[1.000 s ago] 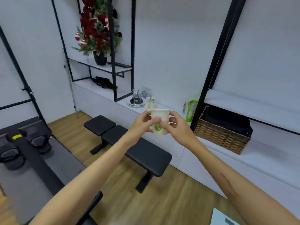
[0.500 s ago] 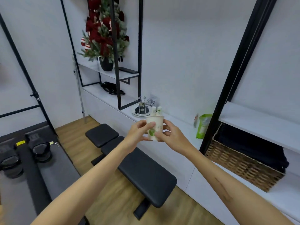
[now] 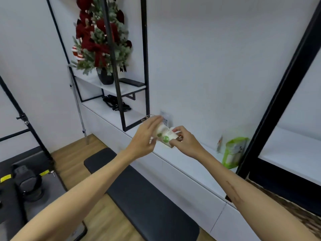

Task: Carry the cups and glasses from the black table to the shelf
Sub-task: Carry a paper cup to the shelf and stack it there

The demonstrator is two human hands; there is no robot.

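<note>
A white paper cup point(image 3: 166, 135) with green leaf marks is tilted on its side between both hands, just above the low white shelf point(image 3: 184, 160). My right hand point(image 3: 185, 142) pinches it from the right near its rim. My left hand point(image 3: 145, 136) is on its left side, fingers stretched along it and blurred. The hands hide what stands on the shelf behind them, except a bit of a wire rack point(image 3: 145, 118).
A green bag point(image 3: 233, 152) stands on the shelf to the right, beside a black frame post point(image 3: 278, 94). A potted red-and-green decoration point(image 3: 100, 44) and black items point(image 3: 115, 103) fill the left shelves. A black padded bench point(image 3: 139, 192) stands below my arms.
I have moved closer to the shelf. The cup went from upright to tilted on its side, and my left hand's fingers have stretched out along it.
</note>
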